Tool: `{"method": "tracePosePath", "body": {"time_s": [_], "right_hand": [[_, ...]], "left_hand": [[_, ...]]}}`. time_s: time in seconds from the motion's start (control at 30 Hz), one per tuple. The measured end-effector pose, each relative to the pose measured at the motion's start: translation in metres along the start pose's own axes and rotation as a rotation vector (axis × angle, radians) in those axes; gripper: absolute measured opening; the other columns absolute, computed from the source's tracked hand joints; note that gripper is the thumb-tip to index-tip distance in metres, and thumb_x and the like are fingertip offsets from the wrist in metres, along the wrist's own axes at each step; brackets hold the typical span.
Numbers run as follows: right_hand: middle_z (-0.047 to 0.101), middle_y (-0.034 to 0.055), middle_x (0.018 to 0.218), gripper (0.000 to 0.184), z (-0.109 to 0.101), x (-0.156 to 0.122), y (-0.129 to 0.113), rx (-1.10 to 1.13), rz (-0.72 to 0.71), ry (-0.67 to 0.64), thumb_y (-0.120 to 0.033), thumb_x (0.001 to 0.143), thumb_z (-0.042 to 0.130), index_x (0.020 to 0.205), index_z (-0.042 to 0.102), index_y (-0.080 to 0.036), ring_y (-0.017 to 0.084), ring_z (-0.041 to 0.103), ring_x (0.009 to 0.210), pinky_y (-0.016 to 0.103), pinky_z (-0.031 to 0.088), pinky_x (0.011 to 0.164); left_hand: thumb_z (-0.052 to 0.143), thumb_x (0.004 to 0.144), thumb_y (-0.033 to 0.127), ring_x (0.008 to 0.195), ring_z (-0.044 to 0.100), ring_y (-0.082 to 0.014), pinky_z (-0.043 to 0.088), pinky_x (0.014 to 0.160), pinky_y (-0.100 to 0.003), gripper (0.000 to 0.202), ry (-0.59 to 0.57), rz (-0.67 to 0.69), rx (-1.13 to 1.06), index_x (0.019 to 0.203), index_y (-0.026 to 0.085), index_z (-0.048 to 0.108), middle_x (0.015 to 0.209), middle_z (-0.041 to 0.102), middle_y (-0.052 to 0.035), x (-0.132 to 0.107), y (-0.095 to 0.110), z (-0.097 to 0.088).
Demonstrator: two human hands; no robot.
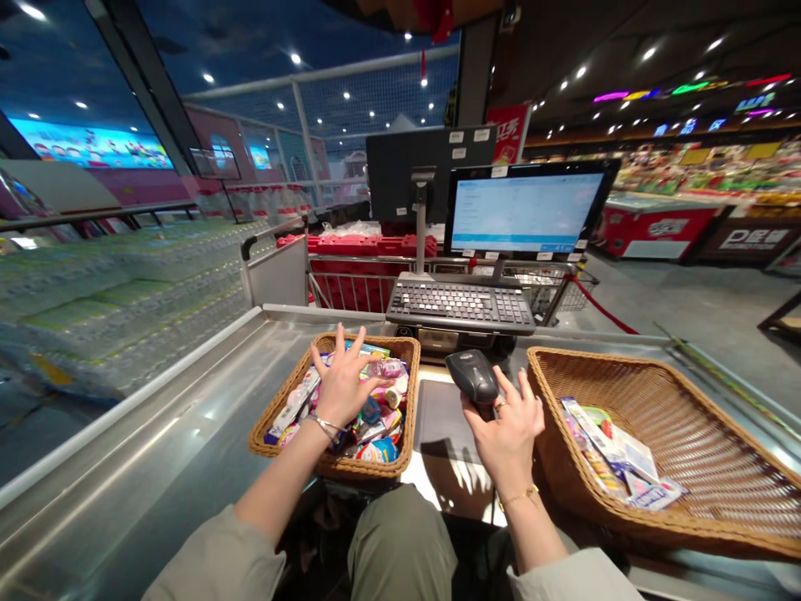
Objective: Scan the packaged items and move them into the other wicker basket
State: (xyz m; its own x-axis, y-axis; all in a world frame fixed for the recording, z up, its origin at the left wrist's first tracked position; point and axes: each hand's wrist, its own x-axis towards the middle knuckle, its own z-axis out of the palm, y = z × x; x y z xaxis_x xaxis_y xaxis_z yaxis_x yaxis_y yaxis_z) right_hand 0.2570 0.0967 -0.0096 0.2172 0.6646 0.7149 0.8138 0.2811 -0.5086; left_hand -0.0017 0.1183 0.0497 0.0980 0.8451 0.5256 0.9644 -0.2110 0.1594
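Note:
My left hand point(343, 386) is over a wicker basket point(411, 417) filled with small packaged sweets point(379, 427). Its fingers are spread, and nothing shows in its grasp. A black handheld barcode scanner point(474, 376) is in my right hand point(508, 426), its head tipped up and to the left. The thumb and fingers go around its handle, which is mostly hidden, with some fingertips raised. Right of that hand stands a larger wicker basket point(707, 442) with several packets point(626, 459) at its left end.
Behind the baskets are a black keyboard point(460, 303) and a lit monitor point(526, 209). A flat grey plate point(438, 417) lies between the baskets on the metal counter point(188, 442). Beyond stands a shopping cart point(350, 280); stacked bottle packs point(125, 292) are at left.

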Motion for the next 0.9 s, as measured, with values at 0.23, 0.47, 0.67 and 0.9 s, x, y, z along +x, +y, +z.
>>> {"method": "tracePosePath", "body": {"time_s": [0.23,0.47,0.67,0.9], "right_hand": [[0.061,0.0101,0.131,0.022,-0.004,0.000,-0.003,0.002,-0.028,0.002,-0.040,0.082,0.061,0.091,0.067,-0.021,0.036,0.035,0.138,0.067,0.022,0.106],[0.061,0.0085,0.131,0.022,-0.009,0.003,-0.005,0.026,-0.059,0.002,-0.041,0.082,0.063,0.089,0.067,-0.021,0.035,0.035,0.139,0.067,0.021,0.108],[0.060,0.0073,0.133,0.021,-0.014,0.004,-0.007,0.033,-0.082,-0.037,-0.041,0.082,0.063,0.091,0.067,-0.022,0.035,0.033,0.140,0.067,0.022,0.108],[0.059,0.0052,0.134,0.020,-0.018,0.004,-0.009,0.042,-0.117,-0.075,-0.037,0.081,0.064,0.096,0.067,-0.024,0.033,0.029,0.142,0.066,0.021,0.110]], "left_hand": [[0.072,0.077,0.030,0.148,0.010,-0.0359,-0.002,0.108,-0.077,0.027,0.116,-0.002,-0.046,0.104,0.035,0.072,0.151,0.041,-0.0016,0.007,0.015,0.012],[0.071,0.077,0.030,0.149,0.007,-0.0348,-0.007,0.110,-0.073,0.035,0.217,0.041,-0.049,0.111,0.039,0.070,0.152,0.038,0.0006,0.017,0.029,0.026],[0.071,0.078,0.034,0.148,0.006,-0.0352,-0.009,0.110,-0.072,0.035,0.283,0.066,-0.040,0.112,0.043,0.069,0.152,0.039,0.0021,0.028,0.038,0.035],[0.070,0.079,0.032,0.148,0.009,-0.0357,-0.015,0.108,-0.071,0.035,0.320,0.086,-0.043,0.113,0.043,0.069,0.149,0.042,0.0012,0.035,0.046,0.041]]}}
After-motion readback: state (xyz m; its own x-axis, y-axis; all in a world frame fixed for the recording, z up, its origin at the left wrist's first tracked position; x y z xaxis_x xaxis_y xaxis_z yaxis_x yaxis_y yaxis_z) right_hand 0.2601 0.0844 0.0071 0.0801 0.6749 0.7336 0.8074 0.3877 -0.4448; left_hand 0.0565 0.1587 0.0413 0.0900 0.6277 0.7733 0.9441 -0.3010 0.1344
